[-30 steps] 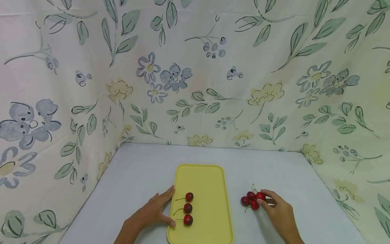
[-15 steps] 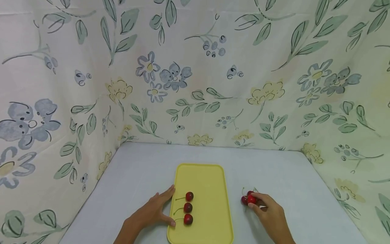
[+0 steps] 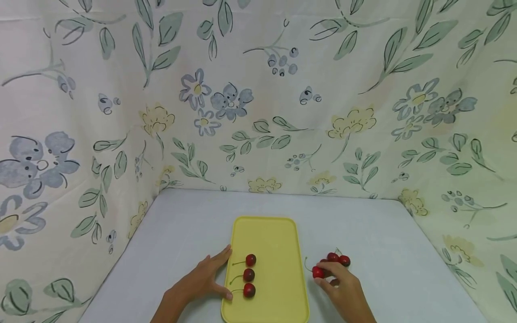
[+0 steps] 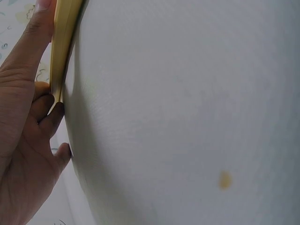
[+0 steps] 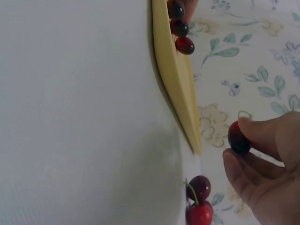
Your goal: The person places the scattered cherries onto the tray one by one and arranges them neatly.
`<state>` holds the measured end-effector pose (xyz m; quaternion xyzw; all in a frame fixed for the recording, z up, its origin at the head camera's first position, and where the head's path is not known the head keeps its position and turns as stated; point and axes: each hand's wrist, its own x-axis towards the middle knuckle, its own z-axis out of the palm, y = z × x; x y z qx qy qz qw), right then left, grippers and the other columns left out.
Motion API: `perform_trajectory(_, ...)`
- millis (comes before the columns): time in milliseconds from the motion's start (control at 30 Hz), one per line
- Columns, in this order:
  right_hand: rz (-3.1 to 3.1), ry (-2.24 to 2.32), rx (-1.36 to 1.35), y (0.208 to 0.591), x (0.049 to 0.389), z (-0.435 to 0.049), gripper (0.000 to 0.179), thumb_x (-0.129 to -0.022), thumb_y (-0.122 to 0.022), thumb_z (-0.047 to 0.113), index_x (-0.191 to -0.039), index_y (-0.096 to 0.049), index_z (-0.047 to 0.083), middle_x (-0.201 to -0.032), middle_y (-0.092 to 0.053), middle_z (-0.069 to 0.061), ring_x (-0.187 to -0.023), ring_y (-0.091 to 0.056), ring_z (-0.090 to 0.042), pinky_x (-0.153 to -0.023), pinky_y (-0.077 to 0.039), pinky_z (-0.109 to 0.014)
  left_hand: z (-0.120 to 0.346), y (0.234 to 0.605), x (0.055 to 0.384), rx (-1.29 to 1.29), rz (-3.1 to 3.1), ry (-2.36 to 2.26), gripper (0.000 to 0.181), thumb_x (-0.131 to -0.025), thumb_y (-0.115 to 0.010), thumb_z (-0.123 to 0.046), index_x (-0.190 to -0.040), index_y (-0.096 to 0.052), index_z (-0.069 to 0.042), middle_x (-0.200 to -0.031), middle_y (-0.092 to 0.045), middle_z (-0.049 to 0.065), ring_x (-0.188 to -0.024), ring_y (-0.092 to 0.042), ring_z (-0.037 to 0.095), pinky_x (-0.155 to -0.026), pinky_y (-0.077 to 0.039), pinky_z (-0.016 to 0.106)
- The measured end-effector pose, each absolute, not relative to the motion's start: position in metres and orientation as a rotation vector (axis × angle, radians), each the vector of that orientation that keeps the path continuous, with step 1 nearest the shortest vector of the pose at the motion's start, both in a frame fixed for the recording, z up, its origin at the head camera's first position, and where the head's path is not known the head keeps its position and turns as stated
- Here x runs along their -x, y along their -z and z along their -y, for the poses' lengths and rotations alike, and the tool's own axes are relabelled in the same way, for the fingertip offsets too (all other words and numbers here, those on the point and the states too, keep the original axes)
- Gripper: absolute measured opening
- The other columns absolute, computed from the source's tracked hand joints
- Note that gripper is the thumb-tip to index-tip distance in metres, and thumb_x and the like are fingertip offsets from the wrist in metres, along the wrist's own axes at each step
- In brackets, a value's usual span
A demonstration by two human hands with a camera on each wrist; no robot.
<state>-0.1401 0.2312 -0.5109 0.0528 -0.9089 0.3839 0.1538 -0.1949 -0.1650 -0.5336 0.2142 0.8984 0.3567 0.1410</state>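
Observation:
On the yellow tray (image 3: 278, 251), a column of three dark red cherries (image 3: 248, 274) lies along the left side, stems pointing left. My left hand (image 3: 202, 278) is spread along the tray's left edge, thumb and fingertips touching the rim. My right hand (image 3: 341, 287) pinches a red cherry (image 3: 317, 272) between thumb and fingers, just right of the tray; its stem sticks up to the left. In the right wrist view the held cherry (image 5: 238, 139) is up off the table. Behind that hand sit loose cherries (image 3: 344, 260), one of them mostly hidden by the fingers.
The tray stands on a white table (image 3: 194, 224). A floral-patterned cloth (image 3: 258, 148) rises behind the table and along both sides. In the left wrist view a small yellowish spot (image 4: 225, 180) shows on the white surface.
My right hand has taken a cherry from the right side of the cluster and carried it left toward the tray. The left hand and the tray cherries have stayed put.

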Motion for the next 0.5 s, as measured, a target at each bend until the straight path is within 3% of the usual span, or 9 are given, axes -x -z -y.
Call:
perform_trajectory(167,2.601,-1.190,-0.238,0.515,0.136,-0.220,0.036,-0.079,-0.091,0.004,-0.110,-0.078,0.017,-0.104,-0.071,0.014,-0.089,-0.067,0.000,-0.071,-0.062,-0.020,0.165,0.533,0.194,-0.619,-2.595,-1.027,0.127,-0.070,-0.094,-0.055,-0.166,-0.030,-0.003,-0.175,-0.025,0.012,-0.160,-0.028,0.041,-0.127,-0.015,0.072)
perform_trajectory(500,2.425,-1.183,-0.702,0.536,0.132,-0.202,0.039,-0.081,-0.088,0.000,-0.114,-0.073,0.011,-0.104,-0.074,0.002,-0.083,-0.070,-0.005,-0.062,-0.060,-0.020,0.165,0.534,0.194,-0.624,-2.605,-1.017,0.126,-0.070,-0.093,-0.057,-0.167,-0.030,-0.004,-0.175,-0.026,0.011,-0.159,-0.029,0.040,-0.126,-0.016,0.073)
